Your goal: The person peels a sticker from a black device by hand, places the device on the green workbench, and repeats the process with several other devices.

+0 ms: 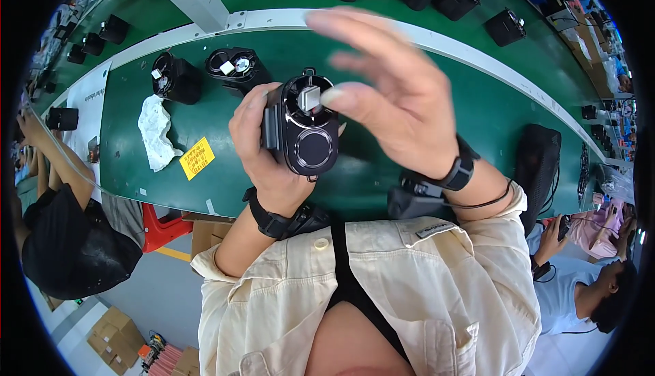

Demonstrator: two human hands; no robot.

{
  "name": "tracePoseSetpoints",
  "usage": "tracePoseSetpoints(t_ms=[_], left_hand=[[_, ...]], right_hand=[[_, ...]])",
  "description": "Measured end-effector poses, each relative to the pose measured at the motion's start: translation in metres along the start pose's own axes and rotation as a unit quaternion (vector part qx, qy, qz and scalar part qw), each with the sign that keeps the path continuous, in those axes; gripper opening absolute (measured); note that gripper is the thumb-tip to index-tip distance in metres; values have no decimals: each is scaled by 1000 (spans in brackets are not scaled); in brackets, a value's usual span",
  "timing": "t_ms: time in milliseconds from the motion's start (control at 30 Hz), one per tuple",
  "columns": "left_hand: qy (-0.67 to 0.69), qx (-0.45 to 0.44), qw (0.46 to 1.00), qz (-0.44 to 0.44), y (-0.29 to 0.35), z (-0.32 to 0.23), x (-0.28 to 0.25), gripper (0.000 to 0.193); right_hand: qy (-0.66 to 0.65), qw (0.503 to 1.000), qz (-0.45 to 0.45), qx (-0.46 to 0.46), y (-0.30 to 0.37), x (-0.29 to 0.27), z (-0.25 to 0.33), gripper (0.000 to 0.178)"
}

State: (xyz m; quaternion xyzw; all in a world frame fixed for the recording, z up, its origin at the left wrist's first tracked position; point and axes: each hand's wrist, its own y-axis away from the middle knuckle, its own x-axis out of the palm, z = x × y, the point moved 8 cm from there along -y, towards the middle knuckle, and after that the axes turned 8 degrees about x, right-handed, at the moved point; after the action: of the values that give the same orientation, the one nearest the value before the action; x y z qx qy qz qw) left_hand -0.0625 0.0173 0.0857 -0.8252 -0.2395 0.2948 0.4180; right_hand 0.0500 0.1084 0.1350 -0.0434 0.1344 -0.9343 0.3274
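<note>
My left hand (263, 151) grips a black boxy device (303, 134) with a round opening at its top and a circular cap on its face, held up over the green belt (477, 113). My right hand (396, 96) hovers above it with fingers spread; its thumb and forefinger pinch a small silver-white part (310, 97) sitting in the device's round opening. Both wrists wear black bands.
Two more black devices (176, 78) (237, 67) lie on the belt beyond my hands, beside a crumpled white cloth (157, 134) and a yellow tag (197, 158). Several black units stand on the far lane. A black mesh object (539, 164) sits right. Seated people flank me at both sides.
</note>
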Motion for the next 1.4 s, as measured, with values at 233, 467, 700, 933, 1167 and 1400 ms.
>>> tracePoseSetpoints(t_ms=[233,467,700,933,1167,1400], left_hand=[[8,10,1000,19,3,4,0,96],[-62,13,998,24,-7,-3,1,81],[-83,4,996,35,-8,-4,5,80],[-61,4,997,43,-1,3,4,81],[51,-29,998,-7,4,4,-1,81],[-29,0,998,51,5,0,0,95]], right_hand=[[441,848,-37,-292,17,9,51,32],[494,811,7,-314,20,13,53,35],[523,799,26,-296,18,21,53,34],[487,835,13,-255,16,13,43,32],[-22,999,-11,38,-3,-3,-11,35],[-346,912,104,196,5,42,-40,39]])
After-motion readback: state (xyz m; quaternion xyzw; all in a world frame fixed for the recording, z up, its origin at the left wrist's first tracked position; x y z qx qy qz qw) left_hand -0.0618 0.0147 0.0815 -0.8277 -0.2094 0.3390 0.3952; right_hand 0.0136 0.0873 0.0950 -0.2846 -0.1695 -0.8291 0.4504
